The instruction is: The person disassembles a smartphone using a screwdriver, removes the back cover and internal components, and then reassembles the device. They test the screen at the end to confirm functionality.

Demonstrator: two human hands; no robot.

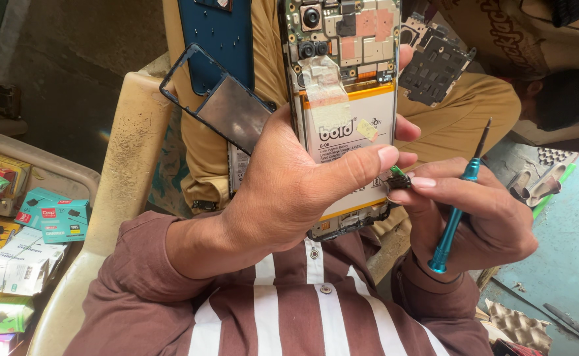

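In the head view, the left hand (289, 191) is seen closed around an opened black smartphone with its back removed (345, 99), held upright over the lap, thumb laid across the white-and-orange battery (352, 132). The circuit board and camera modules (312, 33) are exposed above it. The right hand (474, 211) is curled around a teal-handled precision screwdriver (457, 204), tip upward, while its fingertips (425, 182) pinch a small green-and-black component (398, 178) at the phone's lower right edge. A detached black frame (220, 99) is propped behind the left hand.

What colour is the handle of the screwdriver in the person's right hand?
Teal-blue, a metallic handle on the screwdriver held in the right hand; head view.
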